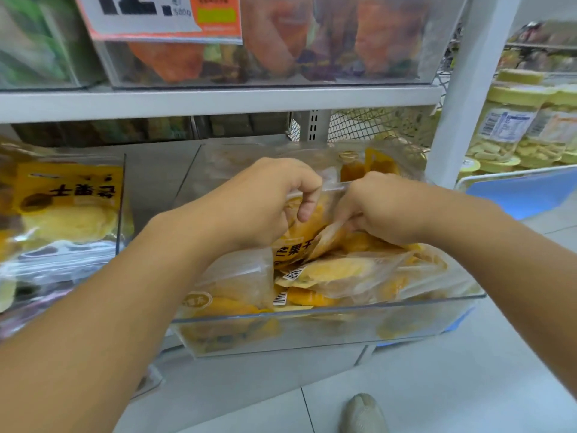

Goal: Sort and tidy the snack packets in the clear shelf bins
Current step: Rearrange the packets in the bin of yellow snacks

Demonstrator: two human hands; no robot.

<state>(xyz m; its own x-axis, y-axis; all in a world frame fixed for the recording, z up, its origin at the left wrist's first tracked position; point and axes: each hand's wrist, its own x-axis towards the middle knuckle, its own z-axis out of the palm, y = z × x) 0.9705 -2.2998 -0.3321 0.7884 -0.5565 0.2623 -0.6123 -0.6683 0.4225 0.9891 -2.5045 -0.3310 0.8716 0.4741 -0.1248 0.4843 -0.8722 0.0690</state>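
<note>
Head view: both hands reach into a clear rectangular plastic bin [327,310] filled with transparent yellow dried-mango snack packets [343,270]. Left hand [265,198], fingers curled, grips the top edge of an upright clear packet [312,226]; right hand [384,207], fingers curled downward, pinches the same packet from the right side, above the lying packets.

Shop aisle, price sign [150,17], white shelf [218,100], clear bins [312,310] of snack packets [337,270]
</note>
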